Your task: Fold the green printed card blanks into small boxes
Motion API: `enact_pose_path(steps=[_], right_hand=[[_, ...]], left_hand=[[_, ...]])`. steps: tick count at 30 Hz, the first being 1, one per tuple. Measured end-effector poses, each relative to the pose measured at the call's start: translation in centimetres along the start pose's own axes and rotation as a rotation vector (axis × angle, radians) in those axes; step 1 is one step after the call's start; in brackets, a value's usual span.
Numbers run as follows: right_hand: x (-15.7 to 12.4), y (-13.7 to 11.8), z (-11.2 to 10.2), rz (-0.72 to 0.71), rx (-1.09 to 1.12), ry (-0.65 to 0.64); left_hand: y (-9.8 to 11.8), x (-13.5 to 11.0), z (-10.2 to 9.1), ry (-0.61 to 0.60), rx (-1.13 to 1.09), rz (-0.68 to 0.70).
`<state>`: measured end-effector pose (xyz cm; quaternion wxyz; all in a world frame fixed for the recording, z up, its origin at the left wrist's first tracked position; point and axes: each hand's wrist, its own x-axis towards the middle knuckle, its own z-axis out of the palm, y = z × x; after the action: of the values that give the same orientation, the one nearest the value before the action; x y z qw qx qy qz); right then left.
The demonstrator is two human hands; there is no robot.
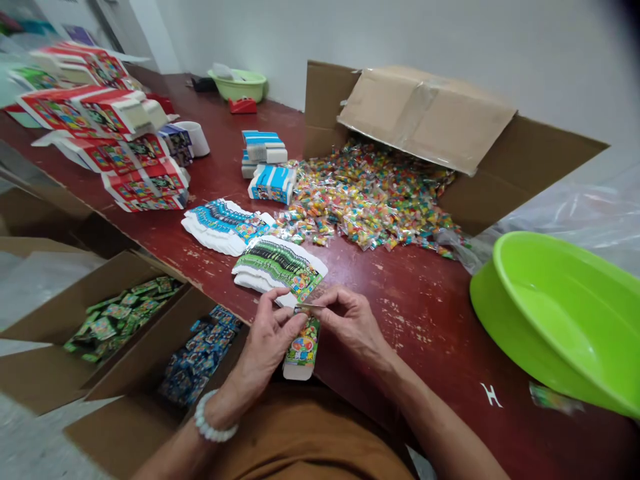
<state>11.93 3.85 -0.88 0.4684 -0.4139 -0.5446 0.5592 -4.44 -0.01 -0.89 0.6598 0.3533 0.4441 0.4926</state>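
Both my hands hold one small green printed carton (303,348) at the near edge of the red table (415,307). My left hand (267,340) grips its left side with the thumb on the top flap. My right hand (353,320) pinches the top flap from the right. Just beyond lie a fanned stack of flat green cartons (280,267) and a stack of flat blue cartons (223,225). A heap of small wrapped candies (370,197) spills out of a tipped cardboard box (430,113).
A green plastic basin (560,320) stands at the right. Folded blue cartons (270,183) sit mid-table, red display boxes (110,133) are piled at the far left. Floor boxes at the left hold filled green cartons (120,317) and blue cartons (200,357).
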Motion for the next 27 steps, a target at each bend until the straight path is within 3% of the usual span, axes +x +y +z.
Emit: enact_pose_path(steps=[4, 7, 14, 20, 27], right_hand=[[-0.7, 0.1, 0.2, 0.025, 0.008, -0.061], [-0.7, -0.2, 0.3, 0.096, 0.051, -0.110], [0.6, -1.5, 0.3, 0.279, 0.206, -0.134], [0.8, -1.6, 0.7, 0.266, 0.252, -0.064], [1.0, -1.9, 0.5, 0.197, 0.162, -0.132]], left_hand=[[0.1, -0.3, 0.4, -0.134, -0.165, -0.274], [0.0, -0.4, 0.6, -0.071, -0.175, -0.331], [0.2, -0.2, 0.8, -0.061, 0.045, -0.242], [0.7, 0.1, 0.1, -0.181, 0.031, -0.188], [0.7, 0.0, -0.2, -0.154, 0.031, -0.190]])
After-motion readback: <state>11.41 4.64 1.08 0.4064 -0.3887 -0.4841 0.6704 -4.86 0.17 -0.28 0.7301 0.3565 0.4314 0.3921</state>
